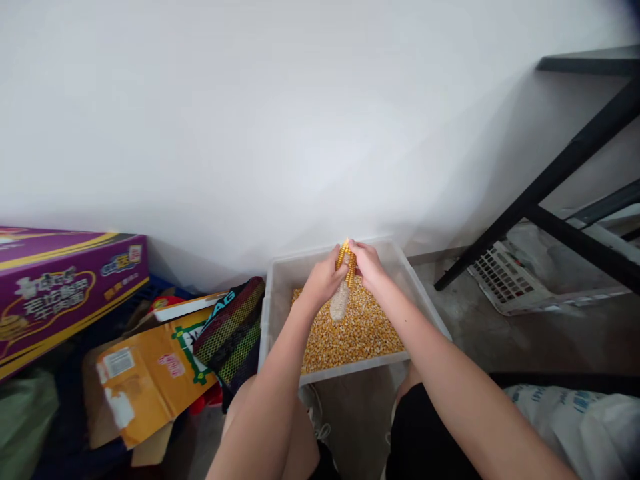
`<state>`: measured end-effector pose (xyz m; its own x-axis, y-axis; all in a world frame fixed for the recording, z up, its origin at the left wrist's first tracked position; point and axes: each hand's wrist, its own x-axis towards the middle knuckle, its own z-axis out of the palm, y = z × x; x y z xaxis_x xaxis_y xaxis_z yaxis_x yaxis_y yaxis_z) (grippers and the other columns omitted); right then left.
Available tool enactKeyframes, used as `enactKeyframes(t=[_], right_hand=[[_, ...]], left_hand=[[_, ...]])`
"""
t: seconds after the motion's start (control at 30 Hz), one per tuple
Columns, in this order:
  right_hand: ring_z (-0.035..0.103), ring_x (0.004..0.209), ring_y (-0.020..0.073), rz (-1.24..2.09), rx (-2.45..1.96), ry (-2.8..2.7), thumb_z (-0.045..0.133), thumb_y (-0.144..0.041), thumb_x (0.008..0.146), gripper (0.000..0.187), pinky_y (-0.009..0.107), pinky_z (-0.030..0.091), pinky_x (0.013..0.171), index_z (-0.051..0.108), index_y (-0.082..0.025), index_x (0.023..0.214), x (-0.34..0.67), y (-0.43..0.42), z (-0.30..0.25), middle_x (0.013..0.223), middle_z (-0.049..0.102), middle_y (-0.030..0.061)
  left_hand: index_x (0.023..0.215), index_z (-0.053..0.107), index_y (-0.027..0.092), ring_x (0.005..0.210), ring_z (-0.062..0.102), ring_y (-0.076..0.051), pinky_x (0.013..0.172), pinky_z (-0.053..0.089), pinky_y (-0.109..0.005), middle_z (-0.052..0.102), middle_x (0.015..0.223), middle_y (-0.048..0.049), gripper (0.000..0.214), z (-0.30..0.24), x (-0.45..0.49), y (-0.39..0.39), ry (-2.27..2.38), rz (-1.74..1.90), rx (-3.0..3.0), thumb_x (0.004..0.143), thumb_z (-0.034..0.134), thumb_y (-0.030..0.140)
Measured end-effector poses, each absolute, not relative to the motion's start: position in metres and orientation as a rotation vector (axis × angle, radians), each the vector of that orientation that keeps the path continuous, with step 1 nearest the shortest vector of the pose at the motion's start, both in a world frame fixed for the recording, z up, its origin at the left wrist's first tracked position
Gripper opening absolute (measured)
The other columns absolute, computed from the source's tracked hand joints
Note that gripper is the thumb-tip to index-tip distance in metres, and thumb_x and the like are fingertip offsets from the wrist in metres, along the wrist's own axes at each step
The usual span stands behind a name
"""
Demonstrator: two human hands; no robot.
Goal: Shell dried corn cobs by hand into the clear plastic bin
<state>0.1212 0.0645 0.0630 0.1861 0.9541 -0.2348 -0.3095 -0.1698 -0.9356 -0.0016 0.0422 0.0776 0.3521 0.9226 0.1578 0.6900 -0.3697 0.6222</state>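
Between my hands is a partly stripped ear of corn, with yellow kernel rows at its top and sides and a pale bare strip along its middle. My left hand is closed round its left side. Fingers of my right hand grip it from the right, near the upper end. Just below shows a pale bare corncob; whether it is part of the same ear or a separate piece I cannot tell. Underneath, loose corn kernels cover the bottom of a translucent plastic bin.
A white wall rises behind the bin. Left stand a purple carton, flattened yellow cardboard and a mesh bag. On the right are a black metal frame, a white plastic basket and a white sack.
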Motion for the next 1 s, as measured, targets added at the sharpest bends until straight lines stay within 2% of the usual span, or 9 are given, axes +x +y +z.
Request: enactKeyframes(t=[0.07, 0.1, 0.2, 0.27, 0.4, 0.57, 0.7, 0.9, 1.0], right_hand=[[0.05, 0.055, 0.0131, 1.282, -1.255, -0.705, 0.06, -0.048, 0.068, 0.029, 0.024, 0.034, 0.05, 0.055, -0.019, 0.068, 0.123, 0.068, 0.061, 0.059, 0.056, -0.0019], [0.049, 0.055, 0.0129, 1.263, -1.267, -0.705, 0.06, -0.048, 0.069, 0.029, 0.024, 0.033, 0.05, 0.055, -0.019, 0.068, 0.124, 0.069, 0.06, 0.058, 0.055, -0.002], [0.047, 0.053, 0.0123, 1.209, -1.302, -0.731, 0.059, -0.047, 0.07, 0.029, 0.024, 0.031, 0.048, 0.054, -0.019, 0.066, 0.125, 0.073, 0.054, 0.056, 0.052, -0.0024], [0.046, 0.052, 0.0118, 1.188, -1.307, -0.743, 0.059, -0.048, 0.07, 0.03, 0.024, 0.03, 0.047, 0.053, -0.019, 0.065, 0.125, 0.074, 0.051, 0.056, 0.051, -0.0027], [0.045, 0.052, 0.0115, 1.188, -1.28, -0.732, 0.061, -0.048, 0.069, 0.031, 0.024, 0.03, 0.047, 0.052, -0.019, 0.064, 0.125, 0.074, 0.049, 0.056, 0.05, -0.003], [0.044, 0.05, 0.0114, 1.208, -1.29, -0.705, 0.061, -0.046, 0.07, 0.028, 0.024, 0.03, 0.047, 0.051, -0.019, 0.065, 0.129, 0.073, 0.052, 0.055, 0.049, -0.0035], [0.044, 0.051, 0.0115, 1.229, -1.291, -0.665, 0.062, -0.044, 0.069, 0.027, 0.024, 0.032, 0.048, 0.051, -0.019, 0.064, 0.132, 0.073, 0.055, 0.054, 0.048, -0.0041], [0.046, 0.053, 0.0119, 1.246, -1.306, -0.658, 0.061, -0.041, 0.069, 0.024, 0.024, 0.033, 0.049, 0.052, -0.019, 0.066, 0.13, 0.071, 0.059, 0.055, 0.05, -0.0035], [0.047, 0.055, 0.0124, 1.242, -1.305, -0.672, 0.061, -0.042, 0.069, 0.025, 0.024, 0.033, 0.05, 0.054, -0.019, 0.068, 0.126, 0.069, 0.061, 0.057, 0.052, -0.0028]], left_hand=[[0.135, 0.038, 0.02, 0.081, 0.062, -0.018, 0.074, 0.045, -0.028, 0.065, 0.105, -0.0084, 0.05, 0.08, -0.001, 0.04, 1.441, 0.751, 2.191, 0.086, 0.044, 0.027], [0.132, 0.042, 0.021, 0.083, 0.062, -0.018, 0.075, 0.045, -0.028, 0.064, 0.107, -0.0076, 0.048, 0.081, -0.001, 0.04, 1.459, 0.776, 2.218, 0.084, 0.046, 0.025], [0.11, 0.061, 0.023, 0.088, 0.06, -0.018, 0.079, 0.045, -0.028, 0.064, 0.106, -0.0051, 0.03, 0.082, 0.001, 0.037, 1.489, 0.786, 2.336, 0.083, 0.048, 0.023], [0.1, 0.066, 0.023, 0.09, 0.06, -0.018, 0.08, 0.045, -0.028, 0.064, 0.105, -0.0043, 0.026, 0.081, 0.002, 0.036, 1.502, 0.757, 2.398, 0.084, 0.045, 0.023], [0.097, 0.066, 0.023, 0.09, 0.059, -0.018, 0.078, 0.044, -0.028, 0.063, 0.105, -0.0045, 0.025, 0.084, 0.004, 0.034, 1.536, 0.664, 2.454, 0.083, 0.046, 0.022], [0.091, 0.063, 0.02, 0.082, 0.059, -0.018, 0.072, 0.043, -0.027, 0.064, 0.094, -0.0059, 0.019, 0.091, 0.003, 0.033, 1.645, 0.552, 2.44, 0.08, 0.049, 0.026], [0.077, 0.063, 0.018, 0.073, 0.06, -0.019, 0.064, 0.041, -0.028, 0.065, 0.079, -0.0074, 0.03, 0.089, -0.008, 0.038, 1.896, 0.523, 2.3, 0.086, 0.04, 0.035], [0.097, 0.063, 0.022, 0.076, 0.061, -0.017, 0.067, 0.043, -0.025, 0.068, 0.089, -0.0037, 0.024, 0.083, -0.014, 0.044, 1.802, 0.74, 2.112, 0.081, 0.051, 0.035], [0.096, 0.064, 0.022, 0.079, 0.061, -0.016, 0.072, 0.045, -0.026, 0.068, 0.091, -0.0033, 0.023, 0.085, -0.006, 0.042, 1.631, 0.833, 2.154, 0.082, 0.051, 0.036]])
